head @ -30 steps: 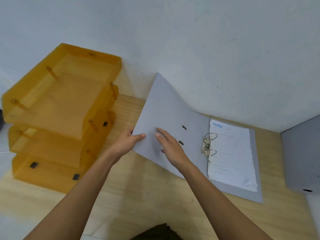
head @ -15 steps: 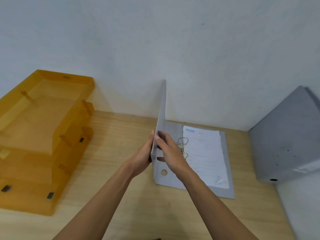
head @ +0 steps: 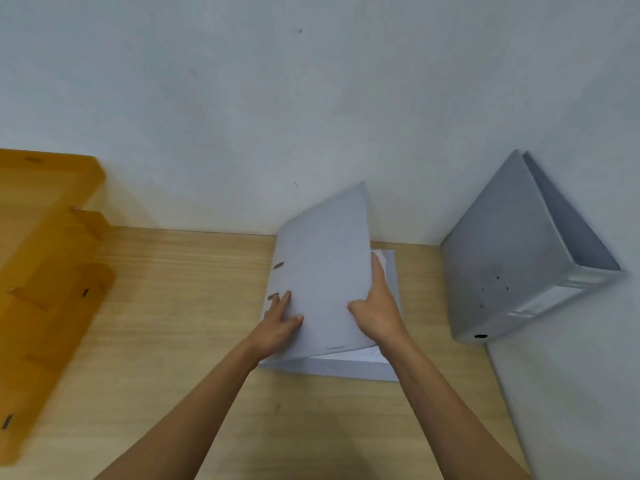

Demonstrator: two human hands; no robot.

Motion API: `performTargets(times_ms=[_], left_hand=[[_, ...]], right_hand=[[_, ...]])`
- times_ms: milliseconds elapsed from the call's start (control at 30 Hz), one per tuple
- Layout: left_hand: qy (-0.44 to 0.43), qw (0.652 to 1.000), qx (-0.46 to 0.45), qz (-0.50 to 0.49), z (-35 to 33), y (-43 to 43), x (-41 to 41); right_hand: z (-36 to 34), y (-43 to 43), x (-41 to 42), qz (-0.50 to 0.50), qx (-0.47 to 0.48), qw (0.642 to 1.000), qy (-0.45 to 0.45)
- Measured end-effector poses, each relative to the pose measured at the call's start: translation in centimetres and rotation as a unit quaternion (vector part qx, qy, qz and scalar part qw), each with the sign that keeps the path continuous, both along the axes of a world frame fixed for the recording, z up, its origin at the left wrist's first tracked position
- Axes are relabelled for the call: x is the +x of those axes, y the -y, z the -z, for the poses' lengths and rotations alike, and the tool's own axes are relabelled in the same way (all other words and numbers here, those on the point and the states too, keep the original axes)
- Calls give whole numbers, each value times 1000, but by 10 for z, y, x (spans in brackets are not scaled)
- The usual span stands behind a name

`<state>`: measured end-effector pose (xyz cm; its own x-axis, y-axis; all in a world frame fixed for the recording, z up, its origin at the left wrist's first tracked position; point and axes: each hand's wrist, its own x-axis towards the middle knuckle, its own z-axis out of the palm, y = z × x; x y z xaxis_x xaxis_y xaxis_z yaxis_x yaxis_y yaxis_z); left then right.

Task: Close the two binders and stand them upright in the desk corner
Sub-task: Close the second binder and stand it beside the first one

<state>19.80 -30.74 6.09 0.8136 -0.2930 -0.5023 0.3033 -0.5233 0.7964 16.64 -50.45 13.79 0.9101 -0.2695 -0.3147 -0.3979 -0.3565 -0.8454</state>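
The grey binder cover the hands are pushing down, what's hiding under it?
Under the cover, white paper peeks out at the near edge and by the right hand. The binder's back cover lies flat on the desk. The metal rings are covered.

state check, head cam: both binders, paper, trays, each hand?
Binder on the desk: lying flat, cover partly lowered, not yet shut.
Paper in it: still showing at the open edge.
Second binder: closed, upright in the corner, tilted against the wall.
Orange stacked trays: no contents visible.
Left hand: flat on the cover near the spine.
Right hand: grip on the cover's free edge.
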Motion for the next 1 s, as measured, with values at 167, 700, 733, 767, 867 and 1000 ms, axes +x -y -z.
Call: performTargets(times_ms=[167,700,733,767,867,1000], left_hand=[[50,995,14,-88,13,16,0],[-29,984,52,-168,47,43,-6],[-29,984,55,-170,47,43,-6],[-28,983,60,-170,47,43,-7],[-17,984,75,-162,49,45,-14],[-7,983,81,-166,56,46,-12]], right_hand=[[32,61,-21,25,21,999,-14],[123,104,-28,-73,-135,983,-105],[126,101,-25,-100,-156,976,-114],[129,98,-24,-124,-175,968,-132],[138,91,-30,-168,-168,952,-193],[147,89,-39,-183,-163,950,-193]])
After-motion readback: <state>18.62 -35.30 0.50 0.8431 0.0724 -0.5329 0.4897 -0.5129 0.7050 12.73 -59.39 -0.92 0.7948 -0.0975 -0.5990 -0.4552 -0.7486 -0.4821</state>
